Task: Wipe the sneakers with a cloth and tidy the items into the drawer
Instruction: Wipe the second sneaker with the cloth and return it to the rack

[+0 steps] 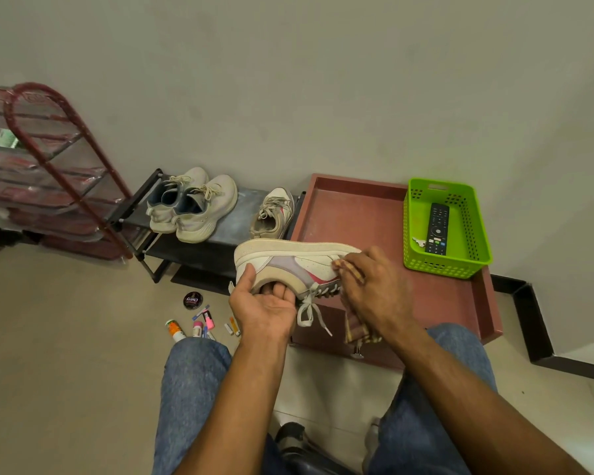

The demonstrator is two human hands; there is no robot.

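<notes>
I hold a white sneaker point(288, 265) with a pink stripe upside down, its sole facing up. My left hand point(263, 308) grips it at the heel, with fingers inside the opening and the thumb on the outside. My right hand point(371, 286) holds a checked cloth point(355, 325) and presses it against the sneaker's side near the toe; the cloth's tail hangs below. The matching sneaker point(275, 214) stands on the low black shoe rack point(192, 248). The brown drawer unit point(364, 214) is just behind the held shoe.
A pair of off-white sneakers point(189, 204) sits on the rack. A shoe-polish tin point(192, 300), a small bottle point(175, 330) and several small items point(206, 323) lie on the floor. A green basket point(444, 228) holds a remote point(437, 228). A red covered rack point(45, 169) stands left.
</notes>
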